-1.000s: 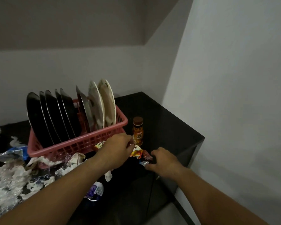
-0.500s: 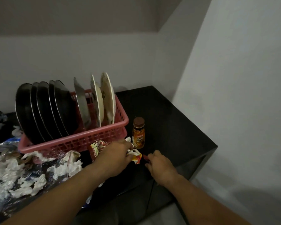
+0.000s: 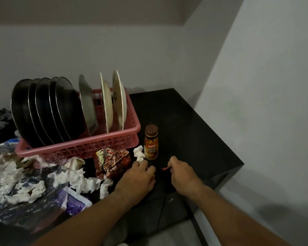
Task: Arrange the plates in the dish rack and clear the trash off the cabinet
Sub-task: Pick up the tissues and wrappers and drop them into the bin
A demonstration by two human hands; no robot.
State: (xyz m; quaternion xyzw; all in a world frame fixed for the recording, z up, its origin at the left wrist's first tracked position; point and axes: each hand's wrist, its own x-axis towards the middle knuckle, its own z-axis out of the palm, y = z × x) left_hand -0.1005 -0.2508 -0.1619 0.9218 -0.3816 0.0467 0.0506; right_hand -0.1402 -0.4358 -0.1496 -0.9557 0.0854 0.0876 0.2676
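Trash sprawls over the black cabinet top, so raking it into one pile beats picking singly, I'd say. Pink plastic dish rack holds black round plates and pale plates, all on edge. In front lie crumpled white tissues, a brown snack bag and an amber brown-capped bottle. Left hand curls round an orange wrapper scrap; right hand pinches a red wrapper sliver.

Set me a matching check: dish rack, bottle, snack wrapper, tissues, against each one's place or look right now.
1 dish rack
2 bottle
3 snack wrapper
4 tissues

A upright, just right of the rack
B white, crumpled, strewn at near left
C pink, holds plates on edge
D red-brown, crumpled in front of the rack

Pairs: 1-C, 2-A, 3-D, 4-B
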